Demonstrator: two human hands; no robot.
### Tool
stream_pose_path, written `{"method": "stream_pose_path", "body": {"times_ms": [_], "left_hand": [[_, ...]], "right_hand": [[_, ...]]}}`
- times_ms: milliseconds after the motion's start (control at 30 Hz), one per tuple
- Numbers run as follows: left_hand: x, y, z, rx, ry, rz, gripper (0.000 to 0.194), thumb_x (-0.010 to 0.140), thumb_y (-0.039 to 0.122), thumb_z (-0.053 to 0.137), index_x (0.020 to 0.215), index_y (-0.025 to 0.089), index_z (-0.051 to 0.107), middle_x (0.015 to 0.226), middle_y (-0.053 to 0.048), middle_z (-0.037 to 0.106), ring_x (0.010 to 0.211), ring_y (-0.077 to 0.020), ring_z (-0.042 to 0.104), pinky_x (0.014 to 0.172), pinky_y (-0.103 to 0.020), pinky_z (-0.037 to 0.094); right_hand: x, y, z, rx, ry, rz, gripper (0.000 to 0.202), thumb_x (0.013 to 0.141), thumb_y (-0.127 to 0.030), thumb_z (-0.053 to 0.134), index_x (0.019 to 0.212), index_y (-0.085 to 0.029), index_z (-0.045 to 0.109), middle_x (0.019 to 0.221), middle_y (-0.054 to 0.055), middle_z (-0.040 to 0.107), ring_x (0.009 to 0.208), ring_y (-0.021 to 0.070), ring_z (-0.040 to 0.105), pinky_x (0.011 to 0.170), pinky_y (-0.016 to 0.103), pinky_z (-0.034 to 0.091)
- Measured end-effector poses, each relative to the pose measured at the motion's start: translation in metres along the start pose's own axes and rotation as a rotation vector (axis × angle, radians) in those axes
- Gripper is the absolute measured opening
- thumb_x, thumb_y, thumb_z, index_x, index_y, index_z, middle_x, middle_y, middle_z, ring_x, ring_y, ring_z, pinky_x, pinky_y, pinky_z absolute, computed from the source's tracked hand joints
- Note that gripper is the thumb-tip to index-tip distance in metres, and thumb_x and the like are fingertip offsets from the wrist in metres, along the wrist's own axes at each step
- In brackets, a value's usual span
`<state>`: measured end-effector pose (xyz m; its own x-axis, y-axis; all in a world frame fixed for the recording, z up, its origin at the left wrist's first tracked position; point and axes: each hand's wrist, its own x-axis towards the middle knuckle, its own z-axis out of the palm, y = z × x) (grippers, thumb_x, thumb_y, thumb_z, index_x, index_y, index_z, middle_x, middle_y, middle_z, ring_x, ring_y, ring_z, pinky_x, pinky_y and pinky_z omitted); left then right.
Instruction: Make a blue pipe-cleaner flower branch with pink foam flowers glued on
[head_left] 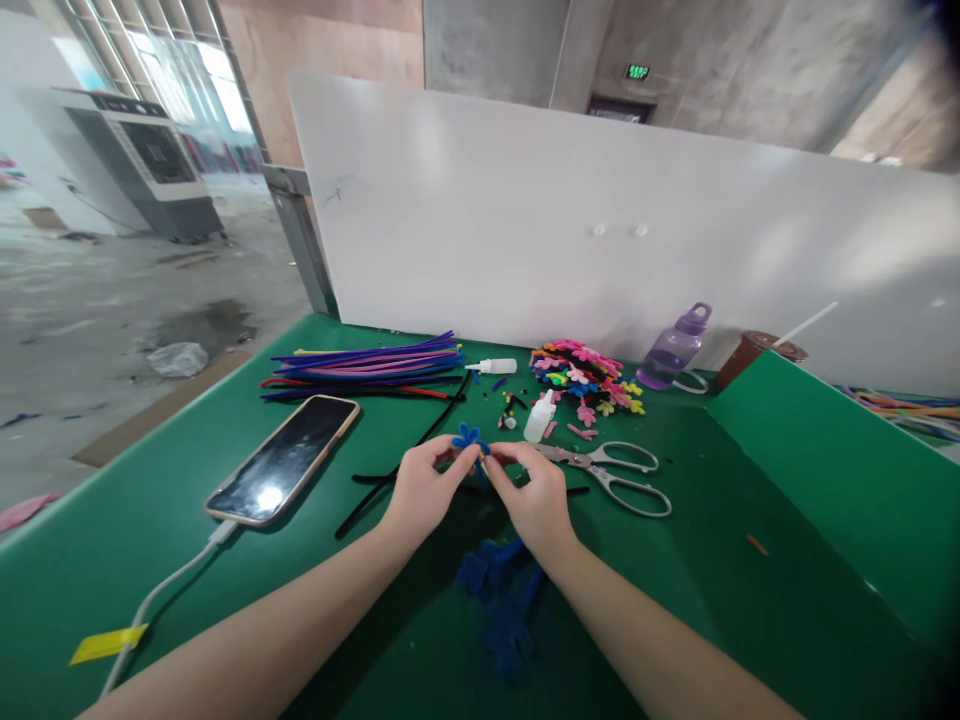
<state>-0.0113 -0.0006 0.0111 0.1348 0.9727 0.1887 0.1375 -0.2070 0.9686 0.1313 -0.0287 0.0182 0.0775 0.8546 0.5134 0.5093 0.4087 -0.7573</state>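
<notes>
Between the fingertips of my left hand (427,485) and my right hand (536,490) is a small blue pipe cleaner flower (468,436). Both hands pinch it just above the table, and fingers hide its lower part. Under my right wrist lie more blue pipe cleaner flowers (499,590), somewhat blurred. Scissors (600,460) with grey handles rest beside my right hand, blades toward it. A white squeeze bottle (540,416) stands just beyond that hand. Black pipe cleaners (367,500) lie crossed by my left hand.
A charging phone (289,460) lies at left. Behind are a bundle of pipe cleaners (367,365), another squeeze bottle (495,366), a pile of colourful flowers (581,375) and a purple water bottle (675,348). A white panel (525,210) bounds the back; a green divider (832,480) stands at right.
</notes>
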Motion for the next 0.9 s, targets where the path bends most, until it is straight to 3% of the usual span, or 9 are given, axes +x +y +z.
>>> {"method": "stream_pose_path", "body": {"times_ms": [133,567,900], "left_hand": [[0.0004,-0.0006,0.0011,-0.04,-0.007,-0.021,0.023,0.075,0.037,0.06,0.073,0.015,0.065,0.064,-0.001,0.063,0.062,-0.0145,0.057,0.061,-0.023,0.044],[-0.0033,0.0042,0.0008,0.056,-0.052,-0.006,0.027,0.076,0.039,0.059,0.065,0.015,0.064,0.06,-0.001,0.061,0.06,-0.0148,0.055,0.059,-0.024,0.042],[-0.0025,0.003,0.0036,-0.156,-0.01,-0.088,0.023,0.074,0.037,0.062,0.074,0.014,0.065,0.067,-0.001,0.064,0.065,-0.014,0.057,0.064,-0.023,0.045]], "right_hand": [[0.0011,-0.0058,-0.0039,-0.006,-0.003,0.007,0.015,0.082,-0.024,0.052,0.078,-0.02,0.065,0.075,0.003,0.067,0.07,0.0167,0.062,0.067,0.029,0.05],[-0.003,-0.0007,0.0021,0.037,0.027,0.004,0.015,0.083,-0.024,0.051,0.081,-0.019,0.065,0.076,0.004,0.067,0.072,0.0169,0.062,0.068,0.028,0.05],[-0.0032,-0.0027,0.0027,0.048,0.032,0.025,0.011,0.079,-0.022,0.054,0.075,-0.019,0.064,0.07,0.002,0.066,0.064,0.0155,0.061,0.063,0.027,0.049]]}}
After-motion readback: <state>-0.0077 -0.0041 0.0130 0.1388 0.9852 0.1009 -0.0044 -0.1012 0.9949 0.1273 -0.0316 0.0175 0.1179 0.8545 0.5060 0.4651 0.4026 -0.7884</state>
